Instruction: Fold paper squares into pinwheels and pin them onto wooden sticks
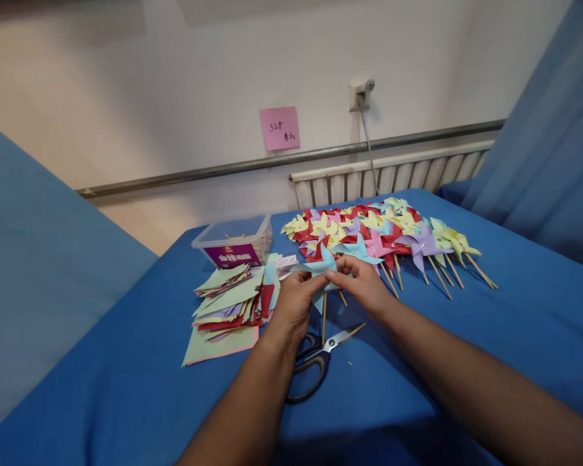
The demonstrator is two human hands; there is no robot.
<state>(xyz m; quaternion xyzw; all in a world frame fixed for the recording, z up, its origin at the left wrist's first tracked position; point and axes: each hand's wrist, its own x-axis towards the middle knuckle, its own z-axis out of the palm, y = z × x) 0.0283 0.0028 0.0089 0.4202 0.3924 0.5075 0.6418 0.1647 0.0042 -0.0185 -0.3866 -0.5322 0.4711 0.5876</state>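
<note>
A light-blue paper pinwheel (324,261) on a thin wooden stick (324,317) is held up between my hands. My left hand (295,299) is closed on its lower left side, thumb pressed near the centre. From the right, my right hand (358,282) pinches the paper, its thumb close to the left one. The pinwheel's middle is hidden by my fingers. Below my hands, a pair of scissors (323,355) with dark handles lies on the blue cloth, blades apart and pointing right.
Many coloured pinwheels (369,230) lie in a heap at the back right. Stacked coloured paper (228,310) sits on the left, before a clear plastic box (236,239) holding sticks. Behind the blue-covered table (140,362) are a wall rail (214,169) and radiator (393,175).
</note>
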